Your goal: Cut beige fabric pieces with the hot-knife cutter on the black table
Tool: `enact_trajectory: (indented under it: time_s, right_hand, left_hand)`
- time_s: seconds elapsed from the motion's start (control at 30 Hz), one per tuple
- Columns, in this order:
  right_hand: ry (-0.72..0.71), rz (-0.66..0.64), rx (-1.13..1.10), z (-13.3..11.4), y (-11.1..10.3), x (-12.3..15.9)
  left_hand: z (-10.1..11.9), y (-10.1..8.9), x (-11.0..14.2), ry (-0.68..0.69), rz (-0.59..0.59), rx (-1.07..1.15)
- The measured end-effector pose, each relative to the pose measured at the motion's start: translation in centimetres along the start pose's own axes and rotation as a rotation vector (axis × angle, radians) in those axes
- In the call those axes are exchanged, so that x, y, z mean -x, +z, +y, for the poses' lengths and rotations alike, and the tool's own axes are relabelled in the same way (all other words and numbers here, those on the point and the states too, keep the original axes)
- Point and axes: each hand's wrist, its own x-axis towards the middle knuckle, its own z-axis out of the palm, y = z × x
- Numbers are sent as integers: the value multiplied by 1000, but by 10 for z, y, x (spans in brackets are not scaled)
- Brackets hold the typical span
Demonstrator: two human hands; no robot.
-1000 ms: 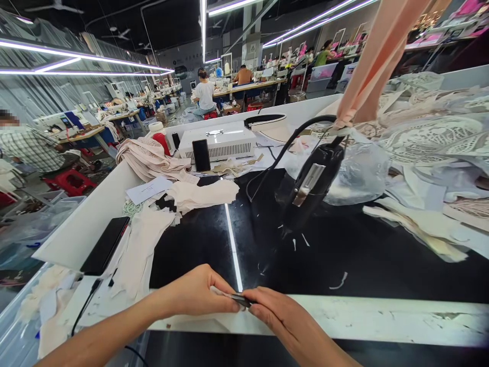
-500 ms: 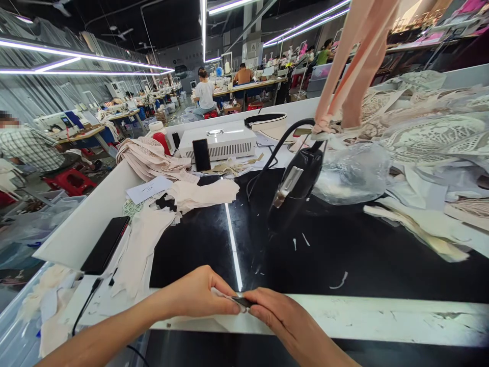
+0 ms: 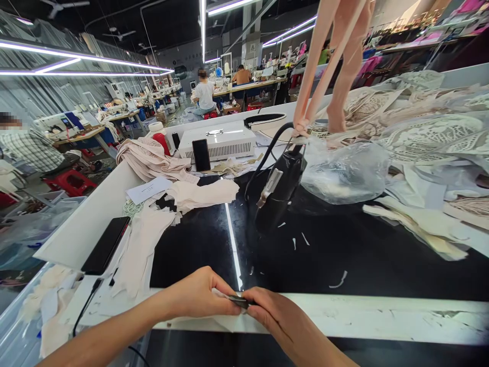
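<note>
My left hand and my right hand meet at the near white edge of the black worktable. Both pinch a small dark strip between their fingertips, with a scrap of pale fabric under it. Their fingers are closed on it. Above the table hangs a black hand-held tool with a silver plate and a black cable, suspended from peach fabric strips.
Pale fabric pieces and a black phone lie at the left. A white machine box with a second phone stands at the back. Lace and a clear plastic bag pile up at the right. Other workers sit at distant tables.
The hanging black tool has swung to the left across the table. My two hands have stayed at the near edge, pinching the same strip.
</note>
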Motion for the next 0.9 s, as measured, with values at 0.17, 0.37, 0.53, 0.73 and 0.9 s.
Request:
enact_trajectory:
  time_s: [0.17,0.37,0.53,0.73,0.9]
  right_hand:
    - [-9,8,11,-1,1,-1]
    - [-43,40,0,-1,3,0]
    - [-28,-19,-46,-5,1,2]
    - [-29,-25,-45,-5,1,3]
    - [-25,-13,-47,-3,1,3]
  left_hand:
    - [2,0,1,-15,-12,-6]
    - [3,0,1,-31,-19,-12]
    - [3,-2,0,-4,-24,-7]
    - [3,-2,0,-14,-33,14]
    - [4,-2,2,-30,-39,6]
